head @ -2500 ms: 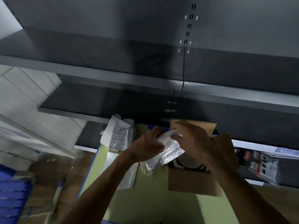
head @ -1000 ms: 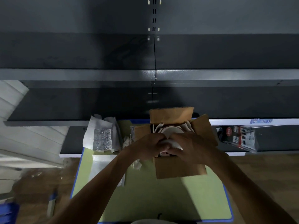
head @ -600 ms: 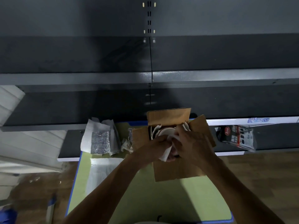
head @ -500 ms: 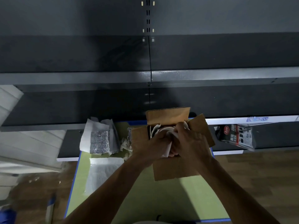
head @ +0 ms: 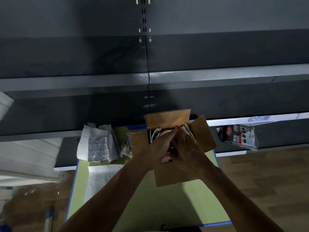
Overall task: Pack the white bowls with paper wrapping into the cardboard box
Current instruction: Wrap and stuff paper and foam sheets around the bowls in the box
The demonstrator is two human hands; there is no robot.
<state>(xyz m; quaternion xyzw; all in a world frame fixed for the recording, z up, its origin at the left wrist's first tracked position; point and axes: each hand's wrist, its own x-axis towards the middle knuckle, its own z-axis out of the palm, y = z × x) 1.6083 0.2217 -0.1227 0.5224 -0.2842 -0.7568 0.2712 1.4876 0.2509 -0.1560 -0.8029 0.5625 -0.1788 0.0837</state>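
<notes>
I have both hands over the mouth of the cardboard box (head: 175,177). The left hand (head: 158,146) and right hand (head: 185,144) lie side by side, touching, with fingers fairly straight and laid flat on the contents, pressing rather than gripping. What the thumbs do underneath I cannot tell. Just beyond my left fingertips a pale curve of a white bowl (head: 164,132) shows inside the box, with edges of paper wrapping (head: 154,135) standing up beside it and more past my right fingertips.

I judge this step to be seating the wrapped bowl. I would push down evenly with flat fingers and tuck the loose paper edges inward, away from the flaps, without forcing ceramic onto ceramic. The spare wrapping sheets (head: 98,144) lie well to the left of my left hand, on the green table (head: 167,206).
</notes>
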